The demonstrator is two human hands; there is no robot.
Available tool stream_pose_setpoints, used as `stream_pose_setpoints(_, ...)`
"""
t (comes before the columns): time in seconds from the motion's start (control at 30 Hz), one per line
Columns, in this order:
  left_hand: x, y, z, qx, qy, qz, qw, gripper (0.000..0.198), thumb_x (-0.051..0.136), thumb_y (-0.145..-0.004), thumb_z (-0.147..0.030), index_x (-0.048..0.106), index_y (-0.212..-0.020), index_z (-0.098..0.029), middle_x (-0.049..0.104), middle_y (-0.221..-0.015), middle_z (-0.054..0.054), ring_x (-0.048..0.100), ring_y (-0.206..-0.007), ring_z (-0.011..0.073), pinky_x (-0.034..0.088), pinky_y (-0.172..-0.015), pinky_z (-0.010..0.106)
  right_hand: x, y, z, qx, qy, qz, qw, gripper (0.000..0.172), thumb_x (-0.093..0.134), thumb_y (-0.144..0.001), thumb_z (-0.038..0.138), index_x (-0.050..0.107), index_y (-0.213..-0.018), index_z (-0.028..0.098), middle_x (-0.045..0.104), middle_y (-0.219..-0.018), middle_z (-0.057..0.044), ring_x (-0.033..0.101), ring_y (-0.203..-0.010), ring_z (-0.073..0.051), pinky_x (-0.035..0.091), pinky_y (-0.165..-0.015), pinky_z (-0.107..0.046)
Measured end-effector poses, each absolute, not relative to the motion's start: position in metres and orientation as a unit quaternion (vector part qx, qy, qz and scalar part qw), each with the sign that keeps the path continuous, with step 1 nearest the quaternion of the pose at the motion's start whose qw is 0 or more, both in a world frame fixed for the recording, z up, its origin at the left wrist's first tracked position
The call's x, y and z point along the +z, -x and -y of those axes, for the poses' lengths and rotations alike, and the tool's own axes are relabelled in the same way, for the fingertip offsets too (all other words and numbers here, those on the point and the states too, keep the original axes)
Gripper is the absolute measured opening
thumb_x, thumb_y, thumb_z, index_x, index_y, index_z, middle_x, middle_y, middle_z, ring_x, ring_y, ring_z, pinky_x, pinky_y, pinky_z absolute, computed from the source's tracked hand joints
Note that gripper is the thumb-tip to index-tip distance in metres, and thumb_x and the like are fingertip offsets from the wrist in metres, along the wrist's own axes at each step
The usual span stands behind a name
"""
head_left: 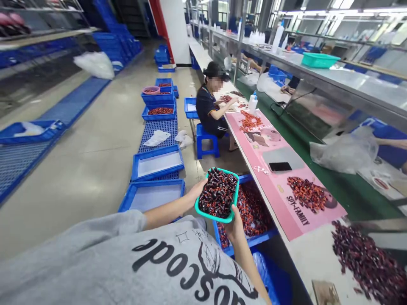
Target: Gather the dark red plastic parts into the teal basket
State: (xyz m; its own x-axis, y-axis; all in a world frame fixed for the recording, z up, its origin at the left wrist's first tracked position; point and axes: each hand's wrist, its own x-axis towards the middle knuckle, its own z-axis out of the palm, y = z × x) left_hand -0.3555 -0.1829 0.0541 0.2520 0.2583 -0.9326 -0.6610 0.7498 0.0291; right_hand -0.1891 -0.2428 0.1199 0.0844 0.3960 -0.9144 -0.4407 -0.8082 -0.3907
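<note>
Small teal basket [233, 199] heaped with dark glossy pieces [218, 191], left hand [197, 189] and right hand [234, 223] fingers gripping its rim

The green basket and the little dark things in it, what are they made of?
The green basket, held by the left hand and right hand, looks like plastic: even teal colour, smooth rounded rim. The little dark pieces look like glossy plastic or rubber, since they catch the light, but they are too small to be sure.
</note>
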Motion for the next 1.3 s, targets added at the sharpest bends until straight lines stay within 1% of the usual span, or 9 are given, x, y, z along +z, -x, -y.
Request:
stream_pose_setpoints(0.13,0.037,0.339,0.139,0.269,0.212,-0.527,0.778,0.034,0.06,-0.101,-0.042,0.067,-0.119,-0.015,0.07,-0.12,0.01,0.07,-0.106,0.0229,0.058,-0.094,0.046,0.118,0.192,0.214,0.644,0.675,0.01,0.36,0.072,0.088,-0.071,0.054,0.061,-0.131,0.026,0.071,-0.12,-0.005,0.071,-0.097,-0.026,0.063,-0.082,-0.043)
stream_pose_setpoints(0.3,0.009,0.325,0.079,0.234,0.197,-0.491,0.815,0.04,0.058,-0.1,-0.05,0.07,-0.112,-0.014,0.076,-0.111,0.009,0.073,-0.1,0.0227,0.056,-0.098,0.045,0.09,0.194,0.168,0.572,0.706,0.036,0.417,0.08,0.09,-0.067,0.055,0.06,-0.137,0.028,0.074,-0.118,-0.004,0.074,-0.092,-0.026,0.064,-0.084,-0.045)
stream_pose_setpoints(0.47,-0.043,0.331,-0.001,0.213,0.145,-0.438,0.861,0.049,0.051,-0.098,-0.055,0.072,-0.112,-0.013,0.08,-0.102,0.012,0.076,-0.092,0.0272,0.058,-0.091,0.038,0.038,0.195,0.107,0.519,0.725,0.069,0.448,0.066,0.09,-0.07,0.047,0.069,-0.129,0.028,0.077,-0.105,-0.003,0.075,-0.09,-0.027,0.063,-0.088,-0.048)
stream_pose_setpoints(0.6,-0.097,0.38,-0.053,0.189,0.101,-0.477,0.852,0.043,0.051,-0.098,-0.05,0.061,-0.131,-0.023,0.078,-0.106,0.005,0.073,-0.073,0.0192,0.056,-0.074,0.031,-0.009,0.213,0.043,0.485,0.735,0.088,0.466,0.048,0.083,-0.076,0.056,0.076,-0.113,0.027,0.078,-0.096,-0.005,0.075,-0.084,-0.027,0.062,-0.088,-0.055)
stream_pose_setpoints(0.77,-0.158,0.488,-0.072,0.125,0.066,-0.59,0.795,0.033,0.051,-0.102,-0.04,0.058,-0.127,-0.02,0.072,-0.1,0.004,0.065,-0.061,0.0115,0.052,-0.062,0.026,-0.058,0.23,-0.053,0.466,0.728,0.102,0.492,0.045,0.083,-0.076,0.054,0.075,-0.113,0.03,0.078,-0.104,-0.005,0.075,-0.087,-0.026,0.062,-0.087,-0.059)
stream_pose_setpoints(0.97,-0.209,0.585,-0.056,0.022,0.053,-0.711,0.701,0.029,0.058,-0.102,-0.038,0.061,-0.119,-0.014,0.067,-0.101,0.005,0.064,-0.074,0.0131,0.057,-0.065,0.028,-0.104,0.219,-0.156,0.493,0.702,0.135,0.495,0.044,0.081,-0.076,0.042,0.071,-0.117,0.029,0.076,-0.113,-0.005,0.074,-0.094,-0.027,0.057,-0.095,-0.066)
stream_pose_setpoints(1.1,-0.229,0.608,-0.043,-0.057,0.029,-0.736,0.674,0.028,0.061,-0.101,-0.036,0.063,-0.117,-0.014,0.068,-0.103,0.005,0.067,-0.08,0.0148,0.06,-0.068,0.03,-0.142,0.21,-0.213,0.518,0.699,0.134,0.475,0.047,0.081,-0.073,0.035,0.069,-0.118,0.028,0.075,-0.112,-0.006,0.073,-0.1,-0.031,0.057,-0.092,-0.069)
stream_pose_setpoints(1.2,-0.239,0.611,-0.043,-0.114,-0.009,-0.735,0.669,0.027,0.063,-0.1,-0.036,0.065,-0.112,-0.012,0.069,-0.101,0.004,0.068,-0.08,0.0163,0.06,-0.069,0.031,-0.178,0.203,-0.254,0.528,0.702,0.115,0.465,0.046,0.08,-0.075,0.03,0.068,-0.119,0.026,0.075,-0.111,-0.006,0.073,-0.102,-0.03,0.06,-0.09,-0.064)
stream_pose_setpoints(1.3,-0.246,0.607,-0.06,-0.11,-0.072,-0.731,0.67,0.029,0.065,-0.098,-0.037,0.066,-0.115,-0.013,0.069,-0.108,0.005,0.07,-0.09,0.0206,0.062,-0.077,0.036,-0.22,0.194,-0.294,0.532,0.709,0.094,0.453,0.034,0.075,-0.087,0.028,0.067,-0.119,0.019,0.072,-0.112,-0.007,0.07,-0.105,-0.026,0.062,-0.09,-0.053)
